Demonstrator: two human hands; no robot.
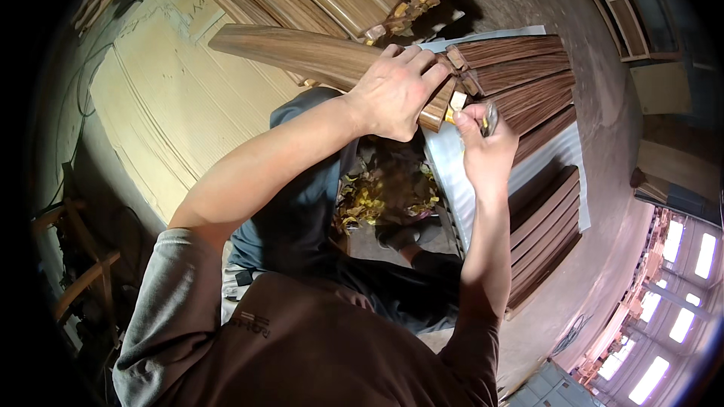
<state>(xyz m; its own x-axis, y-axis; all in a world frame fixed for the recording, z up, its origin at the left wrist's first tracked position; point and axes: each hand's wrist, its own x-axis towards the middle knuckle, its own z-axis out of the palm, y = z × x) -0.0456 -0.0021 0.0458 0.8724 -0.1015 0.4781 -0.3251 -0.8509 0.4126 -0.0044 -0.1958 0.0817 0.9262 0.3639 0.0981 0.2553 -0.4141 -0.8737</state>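
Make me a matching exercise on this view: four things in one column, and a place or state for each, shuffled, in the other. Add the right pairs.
Things:
1. Left hand
2. White sheet
3. Right hand
4. Loose scraps

Places and states:
A. Closed around a small shiny object
B. Yellowish, scattered lower in the picture than the hands
C. Gripping a long wooden piece
D. Under dark brown strips

Right pairs: 1-C, 2-D, 3-A, 4-B
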